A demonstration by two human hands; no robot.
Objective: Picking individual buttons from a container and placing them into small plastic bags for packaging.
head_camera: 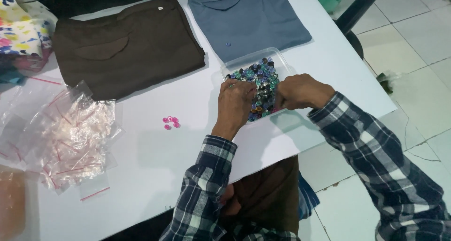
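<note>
Both hands (268, 98) curled knuckles-up, fingers pinched in tray (277, 58) of buttons (258, 76); white tabletop (155, 147), tiled floor (413, 48) at three o'clock.

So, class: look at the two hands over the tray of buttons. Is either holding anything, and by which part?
It cannot be told. Both the left hand and right hand are in the buttons, fingertips hidden.

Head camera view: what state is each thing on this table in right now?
Clear tray: open, full of mixed-colour buttons.
Left hand: fingers down in the tray's buttons; grip unclear.
Right hand: at the tray's near edge, fingers curled; grip unclear.
Pink buttons: loose in a small cluster on the table.
Brown garment: folded flat.
Blue garment: folded flat.
Small plastic bags: empty, heaped.
</note>
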